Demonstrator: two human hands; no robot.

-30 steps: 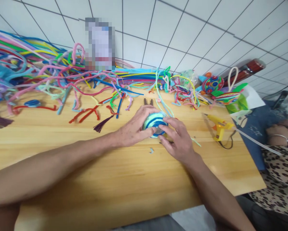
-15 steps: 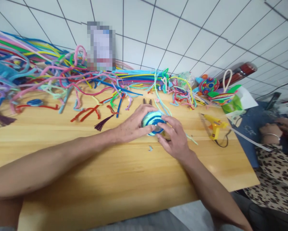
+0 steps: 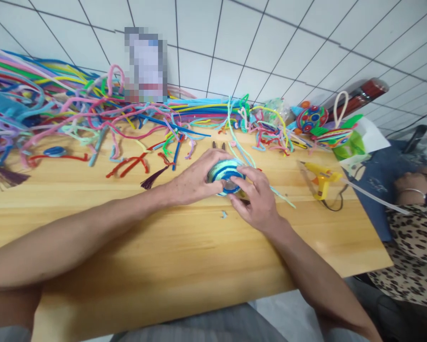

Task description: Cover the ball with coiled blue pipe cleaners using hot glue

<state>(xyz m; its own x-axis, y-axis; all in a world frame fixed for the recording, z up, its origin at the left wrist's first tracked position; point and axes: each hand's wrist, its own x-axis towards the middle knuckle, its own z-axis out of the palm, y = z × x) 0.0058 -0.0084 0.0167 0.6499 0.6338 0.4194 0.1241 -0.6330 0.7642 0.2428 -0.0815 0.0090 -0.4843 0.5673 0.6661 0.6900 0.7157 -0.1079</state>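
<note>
Between my hands is a round piece (image 3: 227,167) ringed with blue and pale green pipe cleaner, its centre clear or greyish. My left hand (image 3: 195,178) wraps around its left side, the thumb lying across the near edge. From the right, my right hand (image 3: 258,199) grips it, with fingertips pressed on the top near the centre. A pale green strand (image 3: 283,197) lies on the table beyond my right fingers. Behind the piece, two dark tips of a tool (image 3: 219,145) poke out; the rest is hidden. A small blue scrap (image 3: 223,214) lies just in front.
Many coloured pipe cleaners (image 3: 120,111) are heaped along the wall. A yellow glue gun (image 3: 320,178) with a white stick stands at the right. A dark tassel (image 3: 152,178) lies left of my hands. At the far right sits another person in a leopard-print garment (image 3: 412,237).
The view has shifted slightly. Both hands still hold the round piece, which appears a little further left and tilted slightly differently; the fingers have barely moved.
</note>
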